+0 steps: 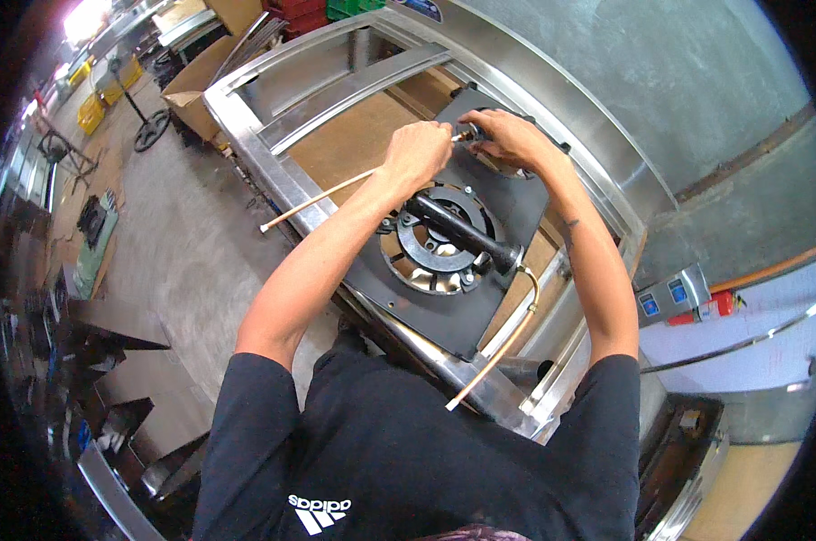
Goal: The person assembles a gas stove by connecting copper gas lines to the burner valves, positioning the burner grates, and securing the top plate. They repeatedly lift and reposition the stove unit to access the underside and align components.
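Note:
My left hand [417,155] is closed around a thin brass tube [322,196], whose free end sticks out past the steel frame's left edge. Just right of it, my right hand [514,142] curls its fingers around a dark pipe end [476,133] on the far side of a black plate [449,317]. A metal fitting shows in the small gap between both hands. Nearer to me, a round black burner [444,234] sits in the plate's opening, with a black pipe [462,233] across it. From that pipe's end a second, bent brass tube [507,347] hangs toward me.
The plate rests in a stainless steel frame [298,194] with a brown board [349,140] below. A grey wall [724,81] rises behind. Cardboard boxes [196,95] stand far left, near red crates [302,15]. Sheet metal pieces [137,361] lie lower left; a red fire extinguisher [716,305] is at right.

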Available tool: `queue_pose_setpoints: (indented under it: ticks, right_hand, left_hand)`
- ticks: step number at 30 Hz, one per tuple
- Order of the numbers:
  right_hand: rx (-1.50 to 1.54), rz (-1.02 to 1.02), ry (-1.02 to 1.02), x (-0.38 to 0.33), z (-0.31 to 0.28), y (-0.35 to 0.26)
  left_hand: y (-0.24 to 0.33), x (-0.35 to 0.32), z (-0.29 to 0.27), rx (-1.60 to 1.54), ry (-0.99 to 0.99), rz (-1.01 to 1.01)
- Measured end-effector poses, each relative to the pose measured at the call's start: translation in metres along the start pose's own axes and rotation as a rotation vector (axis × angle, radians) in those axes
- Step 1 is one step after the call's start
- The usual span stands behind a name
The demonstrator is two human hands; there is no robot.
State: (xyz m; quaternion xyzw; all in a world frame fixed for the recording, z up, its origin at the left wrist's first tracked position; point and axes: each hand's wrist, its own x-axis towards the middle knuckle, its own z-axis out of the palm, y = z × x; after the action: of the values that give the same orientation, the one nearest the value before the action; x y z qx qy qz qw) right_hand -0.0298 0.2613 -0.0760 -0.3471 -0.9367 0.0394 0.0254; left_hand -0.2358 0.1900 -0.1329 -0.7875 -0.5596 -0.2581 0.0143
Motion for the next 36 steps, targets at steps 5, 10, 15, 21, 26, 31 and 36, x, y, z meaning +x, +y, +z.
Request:
queue_pose_setpoints:
  ticks: [5,10,15,21,26,31,36]
  right_hand:
    - [0.073,0.025,0.009,0.000,0.005,0.005]
    - [0.050,-0.011,0.051,-0.004,0.002,-0.004]
    - [0.043,-0.023,0.016,-0.003,-0.007,-0.013]
    - [0.050,-0.006,0.011,0.000,-0.006,-0.014]
    - [0.048,-0.040,0.039,-0.002,-0.004,-0.011]
    - [0.068,-0.017,0.010,-0.002,-0.004,-0.009]
    - [0.011,-0.120,0.055,0.007,0.010,0.003]
  left_hand:
    - [-0.023,-0.041,-0.032,0.167,-0.020,0.034]
    - [-0.067,-0.118,-0.106,0.291,-0.308,-0.054]
    - [-0.104,-0.155,-0.155,0.007,-0.526,-0.306]
    - [-0.119,-0.172,-0.165,0.010,-0.543,-0.335]
    - [-0.123,-0.193,-0.189,0.022,-0.544,-0.249]
    - [-0.132,-0.166,-0.223,-0.104,-0.150,-0.224]
    - [-0.088,-0.110,-0.151,-0.119,-0.013,-0.042]
